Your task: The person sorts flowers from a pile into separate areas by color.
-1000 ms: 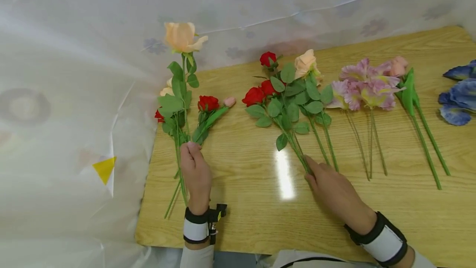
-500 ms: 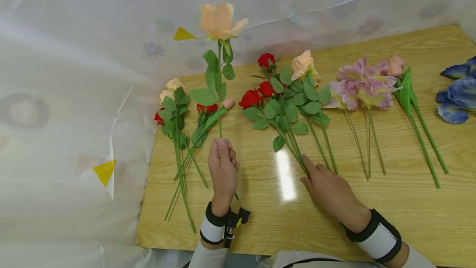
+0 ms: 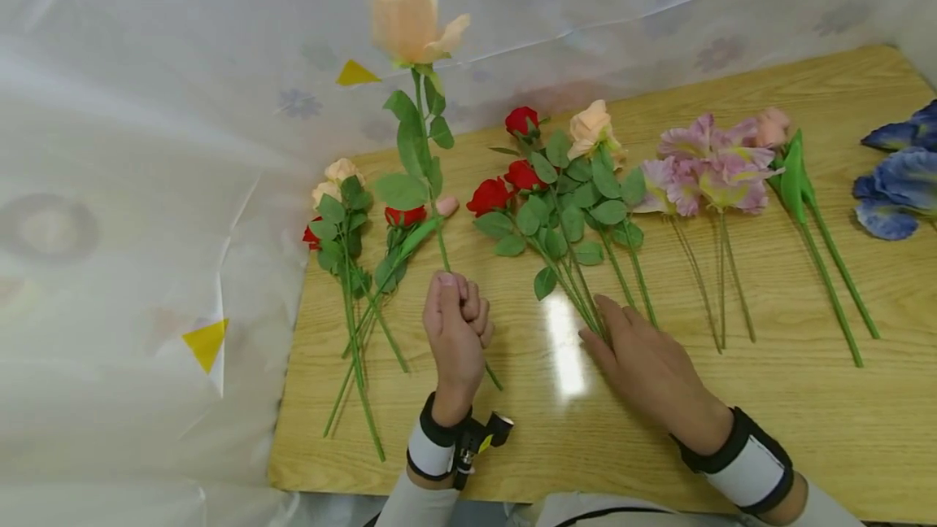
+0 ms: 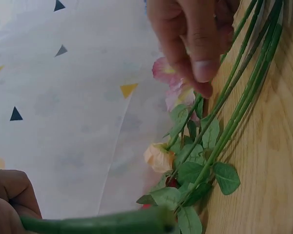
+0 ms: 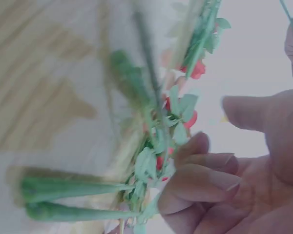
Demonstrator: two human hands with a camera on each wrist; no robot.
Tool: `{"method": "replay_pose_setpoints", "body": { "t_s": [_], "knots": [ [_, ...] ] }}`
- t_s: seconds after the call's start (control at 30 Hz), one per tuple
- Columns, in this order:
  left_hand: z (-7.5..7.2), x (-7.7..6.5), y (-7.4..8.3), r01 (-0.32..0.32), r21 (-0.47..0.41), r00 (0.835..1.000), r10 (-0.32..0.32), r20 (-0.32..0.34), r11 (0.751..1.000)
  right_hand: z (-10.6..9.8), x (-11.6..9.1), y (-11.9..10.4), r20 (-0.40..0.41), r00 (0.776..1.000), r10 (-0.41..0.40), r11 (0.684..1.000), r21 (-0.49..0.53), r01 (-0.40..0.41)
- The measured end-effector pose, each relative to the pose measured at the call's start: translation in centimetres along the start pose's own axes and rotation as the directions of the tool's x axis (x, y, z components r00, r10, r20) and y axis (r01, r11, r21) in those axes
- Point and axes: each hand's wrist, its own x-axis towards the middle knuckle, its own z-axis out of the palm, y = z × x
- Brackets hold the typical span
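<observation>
My left hand (image 3: pixel 455 332) grips the stem of a peach rose (image 3: pixel 410 27), raised upright over the table. Its stem end (image 4: pixel 97 222) juts out in the left wrist view. My right hand (image 3: pixel 647 360) lies beside the stems of several red roses (image 3: pixel 489 197); in the right wrist view its thumb and loosely bent fingers (image 5: pixel 200 183) stand apart with nothing between them. Right of those red roses lies another peach rose (image 3: pixel 593 128). A crossed group of peach roses (image 3: pixel 337 177), red roses (image 3: pixel 405 215) and a pink tulip (image 3: pixel 446 205) lies at the left.
On the wooden table (image 3: pixel 798 437), ruffled pink-lilac flowers (image 3: pixel 710 161), pink tulips (image 3: pixel 772 128) and blue flowers (image 3: pixel 904 185) lie toward the right. A pale patterned sheet (image 3: pixel 146 145) hangs along the left and back edges.
My left hand has lifted the peach rose away from the left group and carried it to the right, its bloom now tipping left. My right hand's thumb has moved off the red rose stems.
</observation>
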Motion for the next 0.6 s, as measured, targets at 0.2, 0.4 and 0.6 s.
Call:
{"method": "replay_pose_setpoints", "body": {
  "t_s": [0.2, 0.4, 0.6],
  "knots": [
    [1.5, -0.6, 0.0, -0.02, -0.093, 0.999, 0.024, 0.045, 0.996, -0.6, 0.5, -1.7, 0.007, 0.993, -0.12, 0.953, 0.281, 0.113],
    [3.6, -1.2, -0.1, -0.043, -0.121, 0.964, 0.073, 0.256, 0.992, -1.2, 0.4, -3.4, 0.139, 0.964, -0.226, 0.785, 0.612, 0.096],
    [4.5, -1.5, 0.3, -0.033, 0.032, 0.936, 0.019, 0.353, 0.999, -1.5, 0.1, -4.2, 0.131, 0.957, -0.258, 0.658, 0.75, 0.074]
  ]
}}
